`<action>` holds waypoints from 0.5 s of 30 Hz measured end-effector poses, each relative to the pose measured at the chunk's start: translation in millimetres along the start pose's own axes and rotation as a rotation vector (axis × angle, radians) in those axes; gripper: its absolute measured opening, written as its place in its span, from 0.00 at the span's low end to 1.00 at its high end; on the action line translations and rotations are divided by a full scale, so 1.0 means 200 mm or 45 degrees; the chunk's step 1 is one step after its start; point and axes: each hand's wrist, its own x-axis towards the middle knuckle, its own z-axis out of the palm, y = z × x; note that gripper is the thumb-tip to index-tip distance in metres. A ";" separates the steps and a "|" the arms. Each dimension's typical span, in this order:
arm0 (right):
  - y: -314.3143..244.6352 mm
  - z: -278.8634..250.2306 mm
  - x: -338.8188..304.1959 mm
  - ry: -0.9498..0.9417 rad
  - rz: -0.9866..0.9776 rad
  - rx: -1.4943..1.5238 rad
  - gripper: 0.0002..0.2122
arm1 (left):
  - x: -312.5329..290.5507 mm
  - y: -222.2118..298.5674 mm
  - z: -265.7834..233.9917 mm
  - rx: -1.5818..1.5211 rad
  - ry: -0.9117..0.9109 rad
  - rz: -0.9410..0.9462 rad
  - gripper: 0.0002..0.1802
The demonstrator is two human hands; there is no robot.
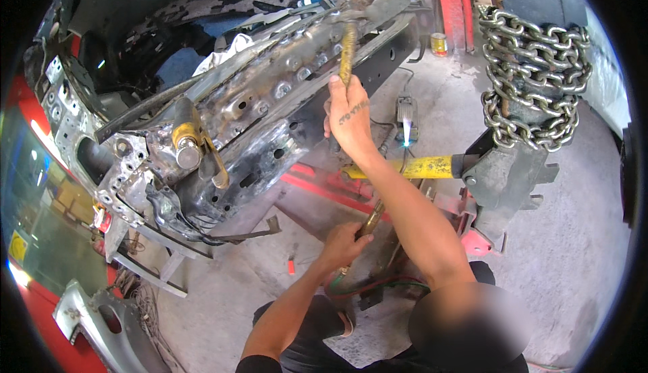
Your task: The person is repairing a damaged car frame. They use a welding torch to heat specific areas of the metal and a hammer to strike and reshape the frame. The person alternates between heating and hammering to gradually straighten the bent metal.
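Observation:
My right hand (pixel 352 113) is wrapped round the worn yellow handle of a hammer (pixel 347 49). The hammer's head lies against the far part of a scorched, dented metal car frame rail (pixel 270 86); I cannot tell whether it touches. Lower down, my left hand (pixel 344 243) is closed round the brass handle of a gas torch (pixel 373 219), with red and green hoses trailing from its lower end. A blue-white flame (pixel 406 135) burns at the torch's tip, away from the rail. A yellow clamp (pixel 185 133) hangs on the rail's near end.
Heavy chain (pixel 533 79) wraps a post at right. A yellow bar (pixel 432 167) stretches from its base toward the rail, above red framework. A grey pedal (pixel 405 111), a small can (pixel 439 44) and a red lighter-like object (pixel 291 266) are on the floor. A silver body panel (pixel 101 326) stands lower left.

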 end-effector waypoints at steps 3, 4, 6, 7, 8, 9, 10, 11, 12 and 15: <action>0.01 0.03 -0.05 0.191 -0.174 0.145 0.13 | -0.01 -0.01 -0.02 0.027 -0.007 0.005 0.22; 0.01 0.05 -0.05 0.260 -0.197 0.175 0.13 | -0.01 -0.02 -0.02 0.023 0.010 0.013 0.22; 0.03 0.11 -0.05 0.392 -0.240 0.232 0.13 | -0.02 -0.03 -0.01 0.010 0.049 0.026 0.22; 0.12 0.10 0.01 0.245 -0.165 0.007 0.13 | -0.02 -0.01 0.01 0.001 0.031 0.016 0.21; 0.23 0.08 0.08 0.107 -0.087 -0.219 0.13 | 0.00 0.02 0.02 -0.008 0.005 0.012 0.21; 0.20 0.12 0.10 0.108 -0.124 -0.331 0.15 | 0.01 0.03 -0.01 -0.002 0.010 -0.001 0.21; 0.16 0.12 0.10 0.059 -0.051 -0.254 0.14 | 0.01 0.02 -0.01 -0.005 0.007 -0.011 0.20; 0.12 0.09 0.10 0.011 0.021 -0.180 0.14 | 0.01 0.00 -0.01 -0.010 0.002 -0.019 0.20; 0.06 0.07 0.07 -0.031 0.104 -0.109 0.13 | 0.00 0.00 -0.01 -0.018 -0.014 -0.033 0.20; 0.05 0.04 0.01 -0.005 0.064 0.035 0.14 | 0.00 0.01 -0.01 -0.089 -0.005 -0.003 0.20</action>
